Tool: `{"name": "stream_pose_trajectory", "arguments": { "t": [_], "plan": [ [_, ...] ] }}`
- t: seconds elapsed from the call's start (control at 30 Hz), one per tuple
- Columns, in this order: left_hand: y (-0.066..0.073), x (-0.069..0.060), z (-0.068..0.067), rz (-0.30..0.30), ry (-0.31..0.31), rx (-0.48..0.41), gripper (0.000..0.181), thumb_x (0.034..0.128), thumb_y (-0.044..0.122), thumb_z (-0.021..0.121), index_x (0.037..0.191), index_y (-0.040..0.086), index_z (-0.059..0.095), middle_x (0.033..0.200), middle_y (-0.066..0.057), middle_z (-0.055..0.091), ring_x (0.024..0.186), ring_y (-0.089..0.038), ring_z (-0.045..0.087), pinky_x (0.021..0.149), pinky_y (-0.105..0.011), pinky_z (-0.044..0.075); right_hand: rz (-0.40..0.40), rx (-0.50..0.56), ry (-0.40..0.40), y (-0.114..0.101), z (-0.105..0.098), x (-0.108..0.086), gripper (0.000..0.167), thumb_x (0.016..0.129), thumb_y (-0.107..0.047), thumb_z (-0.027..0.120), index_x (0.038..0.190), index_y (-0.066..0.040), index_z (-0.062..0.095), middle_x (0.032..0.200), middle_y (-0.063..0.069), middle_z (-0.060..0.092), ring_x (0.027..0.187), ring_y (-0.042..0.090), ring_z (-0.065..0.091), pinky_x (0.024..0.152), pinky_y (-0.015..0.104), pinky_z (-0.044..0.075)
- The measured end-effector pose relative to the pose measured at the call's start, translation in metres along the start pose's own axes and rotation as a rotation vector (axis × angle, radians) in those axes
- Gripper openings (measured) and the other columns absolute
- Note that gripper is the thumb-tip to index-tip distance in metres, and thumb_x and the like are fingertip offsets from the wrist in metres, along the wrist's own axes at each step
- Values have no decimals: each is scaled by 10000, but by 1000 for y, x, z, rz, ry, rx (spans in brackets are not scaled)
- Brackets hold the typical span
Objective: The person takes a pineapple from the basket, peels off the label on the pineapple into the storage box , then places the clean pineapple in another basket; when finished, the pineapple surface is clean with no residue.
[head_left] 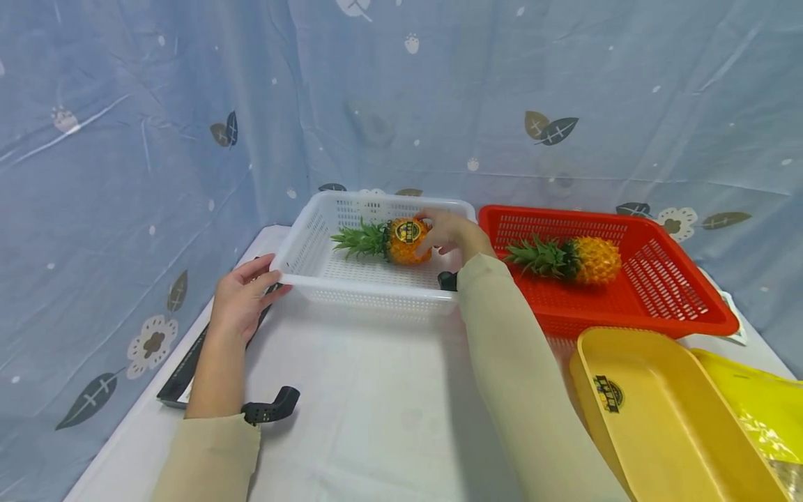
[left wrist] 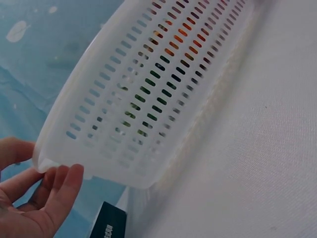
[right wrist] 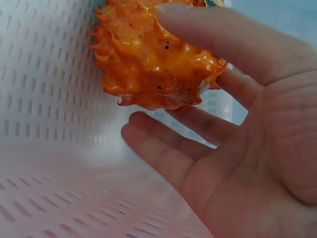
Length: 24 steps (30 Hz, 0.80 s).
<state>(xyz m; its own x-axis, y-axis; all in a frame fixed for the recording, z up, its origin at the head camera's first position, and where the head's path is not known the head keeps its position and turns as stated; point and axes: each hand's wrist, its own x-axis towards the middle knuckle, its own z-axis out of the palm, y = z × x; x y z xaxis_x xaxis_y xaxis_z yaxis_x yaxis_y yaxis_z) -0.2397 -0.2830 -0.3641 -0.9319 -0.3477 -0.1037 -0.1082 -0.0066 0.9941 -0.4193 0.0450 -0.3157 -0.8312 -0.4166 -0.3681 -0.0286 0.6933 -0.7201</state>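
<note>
A spiky, glossy orange pineapple [head_left: 400, 252] with green leaves lies on its side in the white basket [head_left: 364, 287], its leaves pointing left. On its body sits a dark round label [head_left: 408, 232]. My right hand [head_left: 456, 233] holds the leafless end; in the right wrist view the thumb lies over the orange body [right wrist: 158, 59], one finger is partly behind it, and the other fingers spread below. With the left hand [head_left: 241, 296] I pinch the basket's near left corner. The left wrist view shows thumb and fingers around the slotted basket's rim [left wrist: 64, 104].
Right of the white basket stands a red basket [head_left: 674, 317] with a yellow pineapple [head_left: 596, 260] inside. A yellow tray [head_left: 665, 390] with a label sits in front of it, beside a yellow bag [head_left: 753, 397]. A dark flat box [head_left: 182, 376] lies by the left arm.
</note>
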Motion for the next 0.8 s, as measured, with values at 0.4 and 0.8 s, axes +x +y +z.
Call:
{"name": "stream_pose_trajectory", "arguments": {
  "t": [0.4,0.8],
  "plan": [
    [0,1,3,-6,3,-15,559,1013,208,679,1537,131,500,1555,-96,446,1382,-284,495,980,-315,561,-40,34,51,3,-2,-2,748,878,-34,714,1547,-151,400,1467,156,468,1246,312,530,1067,454,542],
    [2,-3,0,-17,-9,7,582,1024,233,661,1564,142,464,1583,-99,417,1424,-304,447,997,-317,545,-69,80,59,-7,-7,-7,690,868,-108,710,1497,-108,427,1410,167,527,1135,322,632,1036,445,564]
  ]
}}
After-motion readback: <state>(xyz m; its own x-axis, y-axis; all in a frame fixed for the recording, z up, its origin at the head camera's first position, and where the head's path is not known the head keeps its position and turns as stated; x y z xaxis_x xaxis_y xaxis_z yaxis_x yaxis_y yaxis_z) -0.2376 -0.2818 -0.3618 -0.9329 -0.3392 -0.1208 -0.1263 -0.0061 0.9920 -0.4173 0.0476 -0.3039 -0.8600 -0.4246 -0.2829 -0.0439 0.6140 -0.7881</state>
